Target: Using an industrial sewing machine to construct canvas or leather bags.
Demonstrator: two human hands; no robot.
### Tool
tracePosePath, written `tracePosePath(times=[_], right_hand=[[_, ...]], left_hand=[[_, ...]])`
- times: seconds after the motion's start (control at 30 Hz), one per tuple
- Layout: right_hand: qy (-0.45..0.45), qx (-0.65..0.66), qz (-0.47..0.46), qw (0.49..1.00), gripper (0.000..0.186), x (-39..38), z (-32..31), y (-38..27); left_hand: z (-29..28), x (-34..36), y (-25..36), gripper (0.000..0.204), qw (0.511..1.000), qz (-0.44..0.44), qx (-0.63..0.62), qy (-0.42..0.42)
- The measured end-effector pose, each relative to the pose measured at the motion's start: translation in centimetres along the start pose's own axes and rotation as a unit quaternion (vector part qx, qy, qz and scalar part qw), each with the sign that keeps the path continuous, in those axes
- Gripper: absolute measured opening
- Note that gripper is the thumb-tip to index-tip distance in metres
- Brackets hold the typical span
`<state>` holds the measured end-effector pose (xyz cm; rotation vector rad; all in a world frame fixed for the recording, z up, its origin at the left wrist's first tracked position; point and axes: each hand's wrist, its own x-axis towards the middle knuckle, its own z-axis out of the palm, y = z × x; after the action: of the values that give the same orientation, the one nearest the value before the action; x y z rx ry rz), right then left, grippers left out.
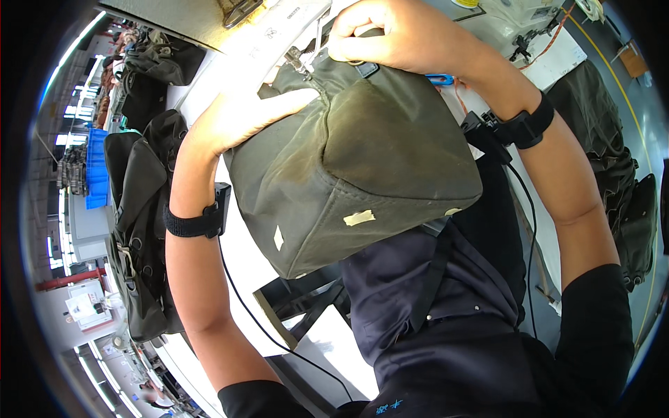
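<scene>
Left fingers (294, 104) spread against the boxy, creased olive cloth bag (408, 143); right fingers (354, 49) curled, grip unclear

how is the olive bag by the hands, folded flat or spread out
Spread out: the olive bag bulges, its panels facing different ways; the left hand touches its side.

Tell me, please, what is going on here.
The person's left hand rests on an olive bag at a sewing machine, thumb toward the presser foot; the right hand is curled by the bag's far edge, its grip unclear. More dark bags lie at left.
</scene>
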<state>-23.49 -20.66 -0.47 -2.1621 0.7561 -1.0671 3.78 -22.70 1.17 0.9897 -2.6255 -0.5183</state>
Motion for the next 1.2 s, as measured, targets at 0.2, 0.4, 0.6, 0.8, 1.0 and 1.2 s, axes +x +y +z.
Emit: tracePosePath(times=[0.2, 0.4, 0.6, 0.8, 1.0, 1.2], right_hand=[[0.162, -0.103, 0.090, 0.977, 0.019, -3.6, 4.1, -2.5], [0.151, 0.305, 0.192, 0.921, 0.022, -7.7, 10.6, -2.2], [0.121, 0.265, 0.187, 0.938, 0.032, -7.9, 11.7, -1.8], [0.150, 0.252, 0.194, 0.936, 0.029, -8.7, 12.1, -2.4], [0.189, 0.337, 0.184, 0.904, 0.028, -8.5, 13.7, -2.7], [0.205, 0.325, 0.193, 0.903, 0.036, -8.6, 14.2, -2.4]], left_hand=[[-3.2, 1.1, 1.1, 0.043, 0.979, 0.040, 0.196, 0.031], [-7.6, -1.3, 8.2, 0.045, 0.951, -0.193, 0.241, -0.022], [2.4, -7.7, 12.2, 0.080, 0.960, -0.020, 0.281, 0.004], [5.8, -7.4, 8.5, 0.099, 0.960, -0.015, 0.257, 0.107], [5.4, -6.5, 7.2, 0.097, 0.973, -0.003, 0.186, 0.138], [5.6, -6.3, 6.9, 0.105, 0.969, 0.029, 0.169, 0.180]])
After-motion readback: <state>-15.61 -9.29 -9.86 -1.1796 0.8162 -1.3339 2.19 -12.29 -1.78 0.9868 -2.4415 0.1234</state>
